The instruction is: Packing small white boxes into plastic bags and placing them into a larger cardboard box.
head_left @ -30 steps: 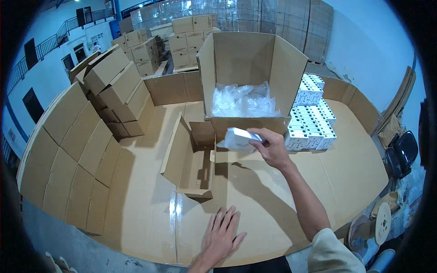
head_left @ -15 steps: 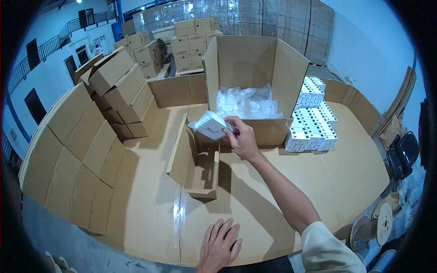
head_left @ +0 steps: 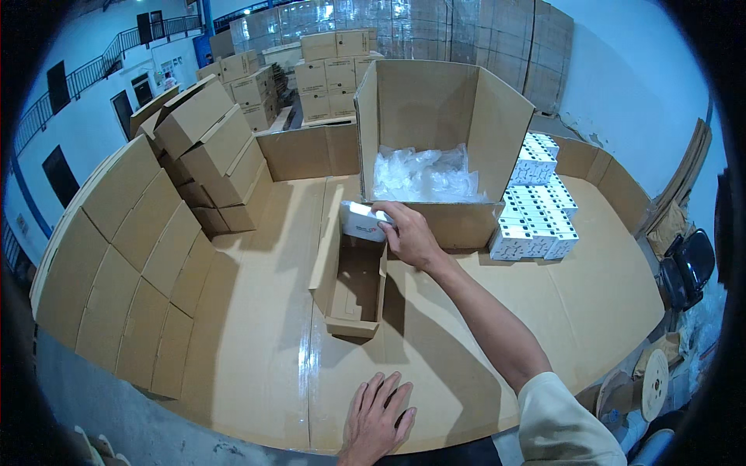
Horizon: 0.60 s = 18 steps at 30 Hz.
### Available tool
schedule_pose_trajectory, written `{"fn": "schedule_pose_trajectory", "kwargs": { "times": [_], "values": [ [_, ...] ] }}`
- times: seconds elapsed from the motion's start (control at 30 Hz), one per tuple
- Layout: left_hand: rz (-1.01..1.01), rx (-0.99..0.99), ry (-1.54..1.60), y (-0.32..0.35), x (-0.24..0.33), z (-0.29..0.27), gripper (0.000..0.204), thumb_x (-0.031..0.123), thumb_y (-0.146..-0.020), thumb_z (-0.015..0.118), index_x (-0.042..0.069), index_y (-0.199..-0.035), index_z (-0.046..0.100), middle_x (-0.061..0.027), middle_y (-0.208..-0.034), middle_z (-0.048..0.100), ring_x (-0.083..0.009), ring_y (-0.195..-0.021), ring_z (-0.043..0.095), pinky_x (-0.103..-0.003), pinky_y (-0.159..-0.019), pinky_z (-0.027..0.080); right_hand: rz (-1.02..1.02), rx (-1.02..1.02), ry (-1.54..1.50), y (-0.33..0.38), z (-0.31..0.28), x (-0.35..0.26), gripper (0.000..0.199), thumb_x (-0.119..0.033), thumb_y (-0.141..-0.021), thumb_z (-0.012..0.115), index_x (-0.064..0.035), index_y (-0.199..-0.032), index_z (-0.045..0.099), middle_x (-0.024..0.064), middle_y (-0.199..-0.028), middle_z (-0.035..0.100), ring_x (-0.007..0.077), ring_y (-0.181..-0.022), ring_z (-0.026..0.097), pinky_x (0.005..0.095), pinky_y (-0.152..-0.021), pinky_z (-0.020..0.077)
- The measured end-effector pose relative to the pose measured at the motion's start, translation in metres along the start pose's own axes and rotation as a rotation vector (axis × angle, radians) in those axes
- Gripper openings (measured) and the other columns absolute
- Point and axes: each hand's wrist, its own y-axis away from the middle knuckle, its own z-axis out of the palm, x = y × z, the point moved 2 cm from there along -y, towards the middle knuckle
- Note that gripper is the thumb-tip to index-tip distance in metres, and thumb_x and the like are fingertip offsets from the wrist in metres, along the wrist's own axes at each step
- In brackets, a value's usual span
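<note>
The person's right hand point(head_left: 410, 235) reaches forward over a cardboard-covered surface point(head_left: 256, 326) and closes its fingers on a small white packet point(head_left: 364, 220), a flat rectangular pack with a red mark on its face. The packet is held at the far end of a long narrow carton point(head_left: 351, 279), which lies open on the surface with its flaps standing up along both sides; the packet sits right at the carton's upper opening, though whether it rests on the rim cannot be told. The left hand point(head_left: 379, 419) lies flat and empty on the surface near the lower edge, fingers spread, well apart from the right hand.

Just behind the right hand stands a large open brown box point(head_left: 435, 101) with tall upright flaps, holding a heap of clear plastic bags point(head_left: 423, 175). Beside that box, on the person's right, small white boxes with dark printed marks point(head_left: 536, 210) are stacked in neat rows, touching the big box's side. On the left, sealed brown cartons point(head_left: 210, 147) are piled in a slanting stack, and flat folded cardboard sheets point(head_left: 116, 256) lean in a row along the surface's edge. More brown cartons point(head_left: 334, 70) stand stacked in the background before a wall of wrapped pallets. A black chair point(head_left: 688, 268) shows at the far right.
</note>
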Motion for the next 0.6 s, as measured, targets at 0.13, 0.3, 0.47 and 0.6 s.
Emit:
{"fn": "schedule_pose_trajectory", "kwargs": {
  "times": [0.13, 0.3, 0.47, 0.6],
  "values": [
    [-0.009, 0.027, 0.007, 0.001, 0.003, -0.004, 0.044, 0.022, -0.089, 0.069, 0.005, -0.130, 0.063, -0.0169, -0.141, 0.054, -0.0400, -0.134, 0.046, -0.052, -0.113, 0.036, 0.026, -0.048, 0.053, -0.002, 0.008, -0.004, 0.030, -0.002, -0.091, 0.061, -0.0094, -0.120, 0.060, 0.0174, -0.112, 0.066, 0.0407, -0.101, 0.065, 0.0474, -0.087, 0.0544],
    [-0.004, 0.048, 0.018, 0.000, 0.003, -0.002, 0.044, 0.021, -0.089, 0.070, 0.005, -0.129, 0.063, -0.0168, -0.141, 0.055, -0.0400, -0.133, 0.047, -0.052, -0.112, 0.036, -0.008, -0.106, 0.143, -0.008, 0.019, -0.001, 0.031, -0.002, -0.091, 0.062, -0.0098, -0.121, 0.060, 0.0160, -0.108, 0.065, 0.0401, -0.100, 0.064, 0.0495, -0.086, 0.0533],
    [-0.019, 0.045, 0.041, -0.001, 0.002, -0.003, 0.044, 0.020, -0.088, 0.070, 0.005, -0.128, 0.064, -0.0172, -0.139, 0.056, -0.0403, -0.132, 0.047, -0.053, -0.112, 0.037, -0.051, -0.205, 0.263, -0.015, 0.026, 0.006, 0.033, -0.005, -0.089, 0.062, -0.0135, -0.120, 0.060, 0.0125, -0.108, 0.065, 0.0373, -0.103, 0.065, 0.0497, -0.084, 0.0546],
    [-0.016, 0.061, 0.051, -0.001, 0.000, -0.004, 0.043, 0.020, -0.087, 0.071, 0.005, -0.127, 0.064, -0.0173, -0.138, 0.056, -0.0405, -0.131, 0.048, -0.053, -0.111, 0.037, -0.060, -0.257, 0.347, -0.020, 0.026, 0.000, 0.033, -0.005, -0.086, 0.065, -0.0145, -0.118, 0.061, 0.0114, -0.107, 0.066, 0.0345, -0.100, 0.066, 0.0480, -0.082, 0.0550]
  ]
}}
